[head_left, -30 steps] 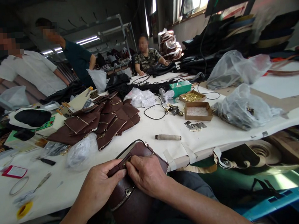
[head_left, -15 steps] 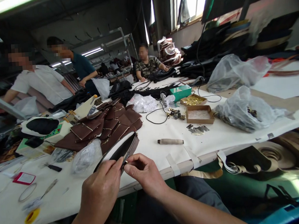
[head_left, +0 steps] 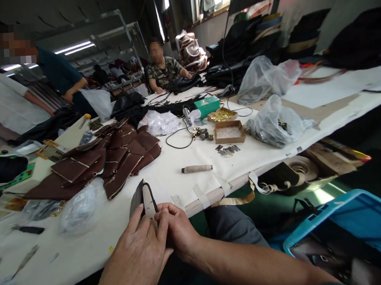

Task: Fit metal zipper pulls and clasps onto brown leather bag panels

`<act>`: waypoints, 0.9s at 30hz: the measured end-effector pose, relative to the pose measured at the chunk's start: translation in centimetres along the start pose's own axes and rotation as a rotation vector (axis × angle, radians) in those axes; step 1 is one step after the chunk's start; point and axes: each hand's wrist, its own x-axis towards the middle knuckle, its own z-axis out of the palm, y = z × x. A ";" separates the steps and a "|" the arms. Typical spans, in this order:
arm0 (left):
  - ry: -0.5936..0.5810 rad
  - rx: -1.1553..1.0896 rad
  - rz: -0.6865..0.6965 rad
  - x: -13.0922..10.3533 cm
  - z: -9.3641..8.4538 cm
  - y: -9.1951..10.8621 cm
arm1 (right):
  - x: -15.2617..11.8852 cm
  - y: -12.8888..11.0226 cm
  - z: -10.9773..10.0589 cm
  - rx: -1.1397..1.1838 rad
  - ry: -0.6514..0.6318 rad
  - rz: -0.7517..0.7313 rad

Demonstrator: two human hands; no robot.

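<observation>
Both my hands are closed on a dark leather bag piece (head_left: 136, 201) with a pale inner face, held upright at the table's front edge. My left hand (head_left: 137, 244) grips it from the left, fingers lying across its lower part. At its lower right edge, the fingers of my right hand (head_left: 179, 229) are pinched in, close against the left fingertips. Whatever small part lies between the right fingertips is hidden. Beyond my hands, a stack of brown leather pieces (head_left: 120, 157) with gold-coloured metal fittings lies on the white table (head_left: 167, 182). A wrapped, stick-like tool (head_left: 197, 168) rests to the right.
Small boxes (head_left: 230, 132) of metal parts, loose metal plates (head_left: 226, 150) and a clear plastic bag (head_left: 275, 126) stand right of centre. Another plastic bag (head_left: 81, 207) lies left. A blue bin (head_left: 314, 225) with dark leather goods is low right. Co-workers are across the table.
My view has swung right, bringing the blue bin in. The leather piece has been turned more upright, its pale face now toward me, and my hands have come closer together.
</observation>
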 end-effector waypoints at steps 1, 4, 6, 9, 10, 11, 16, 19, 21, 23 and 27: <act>-0.011 -0.027 0.058 0.5 0.0 -0.5 | 0.0 0.0 -0.7 0.013 0.025 0.008; 0.010 -0.181 0.176 1.8 0.5 -2.1 | -0.6 -0.9 -3.1 -0.017 0.110 0.003; 0.030 -0.293 0.235 2.4 1.5 -2.5 | -1.3 -1.8 -4.8 -0.048 0.179 -0.007; 0.045 -0.393 0.303 2.9 4.0 -1.8 | -2.2 -2.4 -7.2 -0.071 0.249 -0.026; 0.048 -0.415 0.305 3.0 5.0 -1.2 | -2.3 -2.4 -7.9 -0.073 0.267 -0.031; 0.048 -0.435 0.294 3.0 6.0 -0.6 | -2.4 -2.3 -8.5 -0.075 0.285 -0.034; 0.067 -0.500 0.162 2.7 10.1 1.8 | -1.6 -1.2 -10.5 -0.102 0.359 -0.054; 0.105 -0.501 0.076 2.1 11.8 2.5 | -1.1 -1.1 -10.9 -0.141 0.373 -0.103; 0.127 -0.506 0.028 1.7 12.8 2.7 | -0.9 -1.2 -10.8 -0.184 0.372 -0.130; 0.154 -0.535 -0.006 1.4 13.6 2.9 | -0.7 -1.3 -10.6 -0.230 0.381 -0.145; 0.245 -0.600 -0.029 1.2 14.9 3.0 | -0.4 -1.6 -10.7 -0.353 0.403 -0.143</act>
